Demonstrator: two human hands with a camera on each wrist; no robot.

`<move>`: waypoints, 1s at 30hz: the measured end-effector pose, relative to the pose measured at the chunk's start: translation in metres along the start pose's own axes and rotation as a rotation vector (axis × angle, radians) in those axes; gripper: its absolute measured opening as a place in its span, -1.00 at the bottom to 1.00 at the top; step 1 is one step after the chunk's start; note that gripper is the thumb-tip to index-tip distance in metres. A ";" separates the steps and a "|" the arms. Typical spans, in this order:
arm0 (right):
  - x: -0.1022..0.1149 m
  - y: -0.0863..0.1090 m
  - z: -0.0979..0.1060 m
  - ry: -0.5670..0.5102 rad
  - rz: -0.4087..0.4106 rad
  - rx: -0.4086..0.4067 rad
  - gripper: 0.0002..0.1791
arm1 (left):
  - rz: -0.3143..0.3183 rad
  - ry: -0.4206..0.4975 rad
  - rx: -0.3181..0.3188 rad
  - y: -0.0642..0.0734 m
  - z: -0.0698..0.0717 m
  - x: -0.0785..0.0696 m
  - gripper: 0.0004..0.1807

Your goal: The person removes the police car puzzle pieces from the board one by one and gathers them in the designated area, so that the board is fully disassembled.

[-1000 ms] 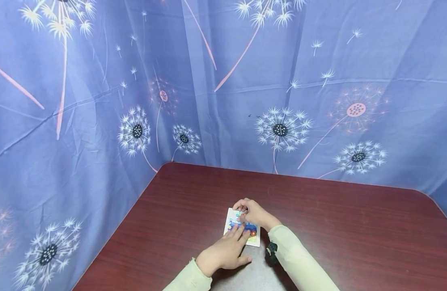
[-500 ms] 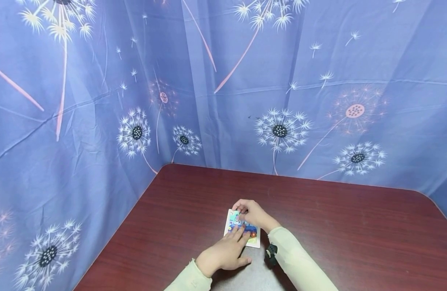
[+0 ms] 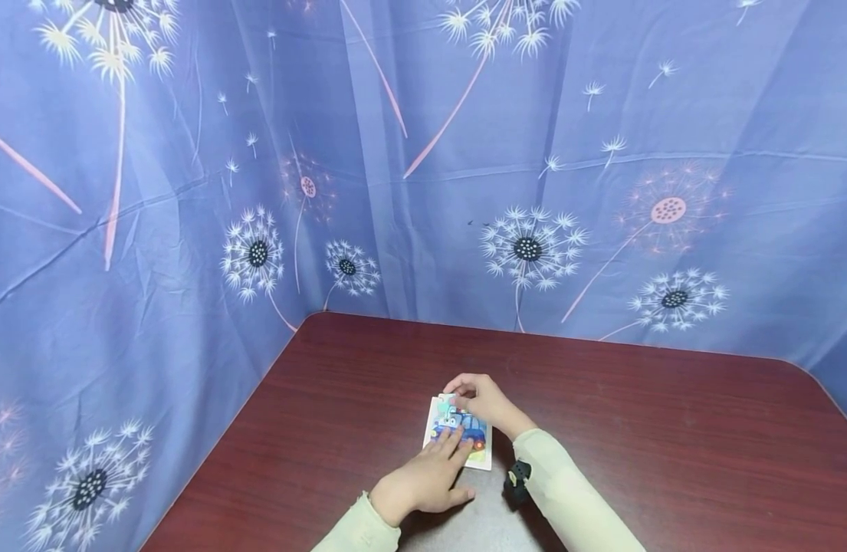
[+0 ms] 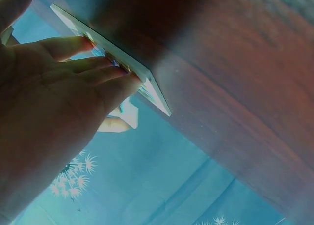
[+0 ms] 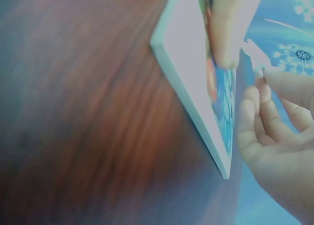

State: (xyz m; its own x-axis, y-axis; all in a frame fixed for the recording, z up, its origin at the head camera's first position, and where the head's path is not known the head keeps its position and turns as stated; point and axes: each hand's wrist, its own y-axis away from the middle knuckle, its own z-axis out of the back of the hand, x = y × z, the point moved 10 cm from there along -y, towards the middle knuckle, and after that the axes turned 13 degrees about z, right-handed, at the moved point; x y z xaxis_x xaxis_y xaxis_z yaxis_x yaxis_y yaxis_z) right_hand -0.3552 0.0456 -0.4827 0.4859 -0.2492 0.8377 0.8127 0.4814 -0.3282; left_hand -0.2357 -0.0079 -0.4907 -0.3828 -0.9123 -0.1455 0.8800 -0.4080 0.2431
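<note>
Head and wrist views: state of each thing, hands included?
Picture board: flat on the table, partly covered by the hands.
Small piece: pinched, raised off the board.
Left hand: fingers extended, touching the board.
Right hand: pinching the small piece.
Curtain: hanging, creased.

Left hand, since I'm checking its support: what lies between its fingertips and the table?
The picture board lies there, under the left hand; the left wrist view shows it.
</note>
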 end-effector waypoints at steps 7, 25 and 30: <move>-0.005 0.009 0.019 -0.095 -0.048 -0.046 -0.83 | 0.000 0.011 0.003 -0.001 0.000 0.000 -0.24; -0.027 0.041 0.080 -0.054 -0.143 -0.133 -0.81 | 0.016 0.018 0.003 0.002 0.002 0.001 -0.24; -0.036 0.049 0.088 -0.054 -0.170 -0.129 -0.82 | 0.016 0.018 0.006 0.001 0.001 0.001 -0.25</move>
State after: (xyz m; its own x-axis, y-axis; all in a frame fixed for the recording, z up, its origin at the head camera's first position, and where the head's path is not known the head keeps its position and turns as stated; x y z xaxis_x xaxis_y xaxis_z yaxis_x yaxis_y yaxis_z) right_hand -0.3612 0.1518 -0.4903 0.3234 -0.2702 0.9069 0.9174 0.3244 -0.2305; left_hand -0.2359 -0.0093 -0.4894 -0.3632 -0.9181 -0.1590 0.8843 -0.3934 0.2515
